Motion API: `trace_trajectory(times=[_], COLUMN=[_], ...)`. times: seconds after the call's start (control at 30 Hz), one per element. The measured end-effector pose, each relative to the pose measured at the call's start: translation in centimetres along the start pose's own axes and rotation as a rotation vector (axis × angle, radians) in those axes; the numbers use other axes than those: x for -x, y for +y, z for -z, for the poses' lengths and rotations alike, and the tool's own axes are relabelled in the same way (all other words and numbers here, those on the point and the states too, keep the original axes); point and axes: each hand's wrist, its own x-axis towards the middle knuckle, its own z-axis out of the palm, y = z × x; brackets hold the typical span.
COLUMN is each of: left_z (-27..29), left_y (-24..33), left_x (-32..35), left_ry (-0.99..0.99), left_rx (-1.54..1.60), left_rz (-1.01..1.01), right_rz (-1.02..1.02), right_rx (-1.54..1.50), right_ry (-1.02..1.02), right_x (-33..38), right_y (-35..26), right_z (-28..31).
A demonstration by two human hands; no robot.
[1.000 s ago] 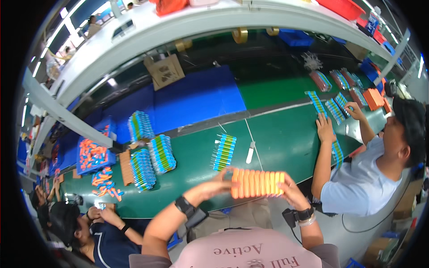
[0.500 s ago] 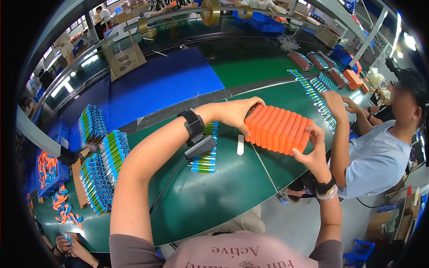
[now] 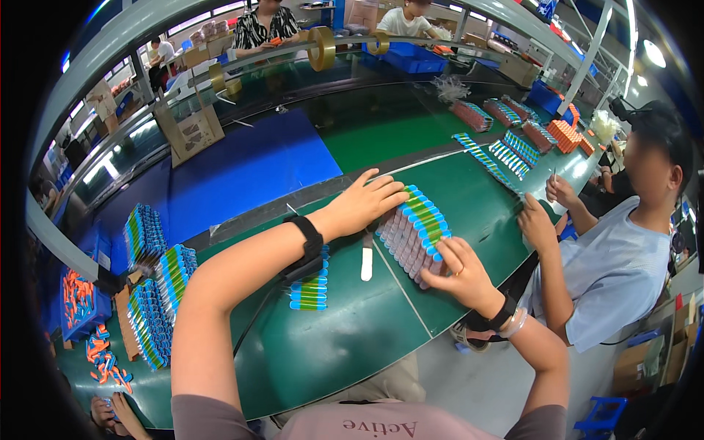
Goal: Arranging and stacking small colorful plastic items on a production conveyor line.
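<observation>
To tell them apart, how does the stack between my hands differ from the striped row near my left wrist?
The stack is thick with pinkish sides; the row looks thin. Left hand and right hand hold the stack, not the row. Both show blue and green.

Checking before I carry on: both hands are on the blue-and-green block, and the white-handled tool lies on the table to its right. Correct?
No: the head view shows the white-handled tool on the table to the left of the blue-and-green block, not its right. The left hand and right hand are on it.
</observation>
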Motion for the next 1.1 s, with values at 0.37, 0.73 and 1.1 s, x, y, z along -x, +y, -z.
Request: trace_trajectory(times=[0.37,0.73,1.1], left_z=[9.5,15.6,18.4], left_y=[9.0,18.5,23.1], left_x=[12.4,17.2,19.8], left_ry=[-0.443,-0.456,-0.462], left_rx=[0.075,0.212,0.159], left_rz=[0.432,0.766,0.862], right_rz=[0.038,0.111,-0.047], right_rx=[0.025,-0.001,-0.141], right_ry=[0.005,-0.035,-0.266], right_x=[0.0,-0.1,-3.4], right_y=[-1.3,-0.4,-3.2], right_z=[-0.4,-0.8,4.4])
